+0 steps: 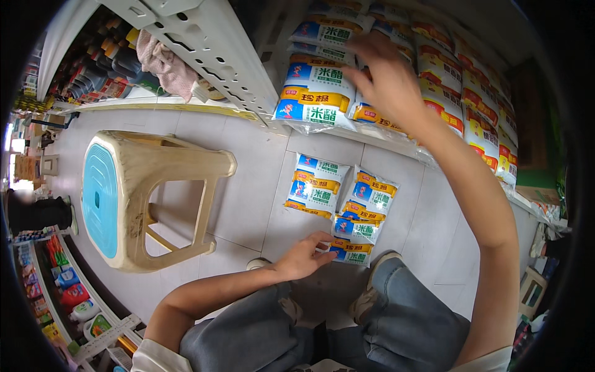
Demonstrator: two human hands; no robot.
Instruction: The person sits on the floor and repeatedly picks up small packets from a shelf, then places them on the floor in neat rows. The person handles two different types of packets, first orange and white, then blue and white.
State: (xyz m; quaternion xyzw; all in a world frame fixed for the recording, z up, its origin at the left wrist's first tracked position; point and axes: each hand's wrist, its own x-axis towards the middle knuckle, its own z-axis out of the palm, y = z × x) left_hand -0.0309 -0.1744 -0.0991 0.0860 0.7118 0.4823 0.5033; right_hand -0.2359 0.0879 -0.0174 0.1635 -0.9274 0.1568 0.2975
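My left hand (304, 255) is low, in front of my knees, its fingers curled against the left edge of a blue, white and yellow plastic pouch (351, 251) on the floor. That pouch is the nearest in an overlapping row of similar pouches; a second short row (314, 184) lies to its left. Up on the bottom shelf, my right hand (390, 80) reaches over more of these pouches (316, 93), stacked in a column. Its thumb and fingers are spread above or against them; contact is hard to make out.
Red, yellow and white pouches (480, 105) fill the shelf to the right. A cream plastic stool (155, 192) with a blue top stands at left. A white perforated shelf upright (204, 56) rises beside the pouches. A pink cloth (166, 65) hangs over bottles on the left shelf.
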